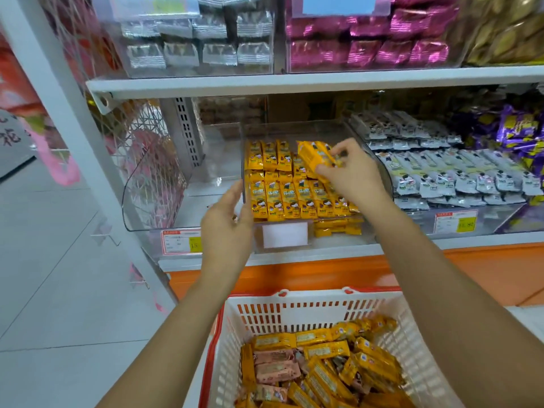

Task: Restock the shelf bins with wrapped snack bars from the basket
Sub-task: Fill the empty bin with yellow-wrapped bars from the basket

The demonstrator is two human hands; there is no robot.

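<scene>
Centre frame: we pinched yellow bars (313,156) in right hand (350,172) over bin (243,160), left hand (226,228) flat against it; slack pinch risked a spill.

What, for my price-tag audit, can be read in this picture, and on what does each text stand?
"18.80": right price tag, on its yellow patch.
"15": left price tag; what follows is hidden by the left hand.
"花": grey sign at the left edge, probably.
Print on the yellow bars: too blurred.
The white card: blank.
Small print on both tags: unreadable.
</scene>
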